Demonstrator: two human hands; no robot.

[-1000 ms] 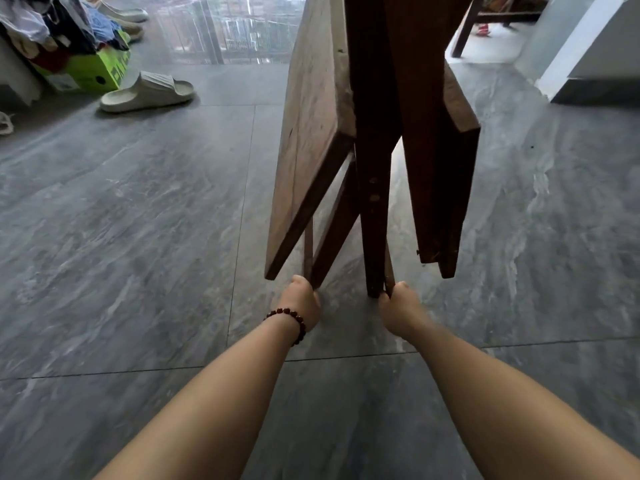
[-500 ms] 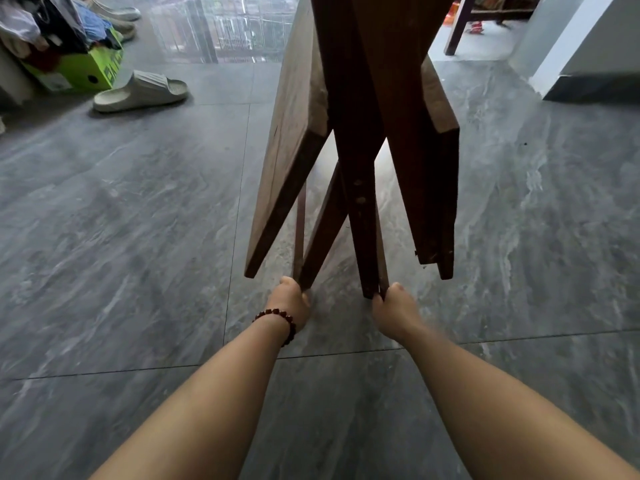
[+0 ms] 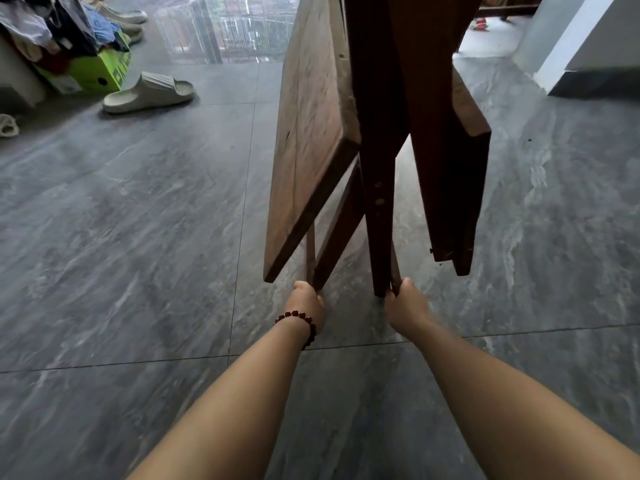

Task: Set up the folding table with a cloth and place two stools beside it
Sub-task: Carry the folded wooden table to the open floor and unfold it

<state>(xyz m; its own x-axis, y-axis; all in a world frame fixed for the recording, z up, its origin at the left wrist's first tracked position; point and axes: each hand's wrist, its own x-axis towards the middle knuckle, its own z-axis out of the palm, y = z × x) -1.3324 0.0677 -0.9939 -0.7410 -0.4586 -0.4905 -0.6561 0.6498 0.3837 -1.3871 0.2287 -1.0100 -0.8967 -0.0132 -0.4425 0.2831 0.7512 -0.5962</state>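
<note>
Comparing this moment with the second before it, we find almost nothing altered: on the grey tiled floor (image 3: 138, 237) the folding table (image 3: 377, 140) stands folded and upright in the same place, mid-view, and only the camera has swayed slightly. Its left leaf (image 3: 311, 140) and right leaf (image 3: 450, 174) hang down on either side of the central frame, neither one raised. We judge that the opening step has begun but not advanced: the legs must be drawn further apart before either leaf can be lifted. No cloth for the table is in view, and the wooden frame (image 3: 502, 8) at the top right edge is too cropped to identify as a stool. One container is present: a green cardboard box (image 3: 100, 72) at the far left, with mixed clothing (image 3: 52, 26) piled on top of it; we cannot tell how much lies inside. A pale slipper (image 3: 149, 93) lies just beside the box. The left hand (image 3: 306, 303) still grips the foot of the slanted leg, and the right hand (image 3: 407, 306) still grips the foot of the thin leg behind the central post. The fingers of both curl round the wood, most of them hidden behind it. A dark beaded bracelet (image 3: 298, 318) sits on the left wrist.
</note>
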